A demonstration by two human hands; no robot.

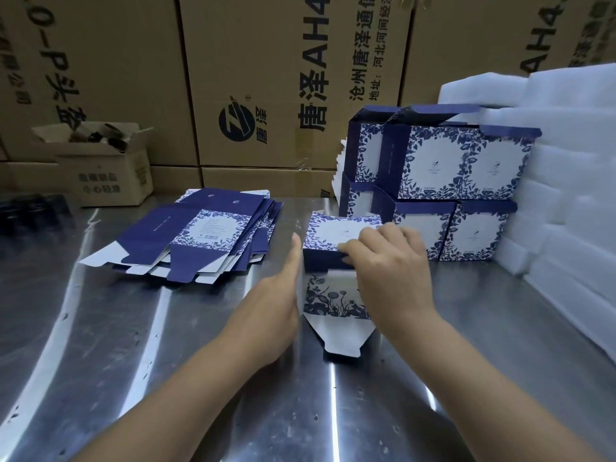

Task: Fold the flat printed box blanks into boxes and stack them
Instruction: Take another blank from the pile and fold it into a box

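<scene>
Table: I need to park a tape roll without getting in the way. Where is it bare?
Bare steel table lies near, left of the left hand and in front of the blanks; another patch sits between the right hand and the foam. Crowded: the box being folded, and the stacked boxes behind it.

Printed sideways in bold black on the middle carton [266, 78] at the far wall: "唐泽AH4", "沧州唐泽通信" and "地址:河北河间经济", plus a round logo marked "唐泽". On the far right carton [546, 28]: "AH4". On the small open carton [110, 175], far left: blurred characters, unreadable. On the top blank [213, 228]: barcode, fine print too small.
</scene>
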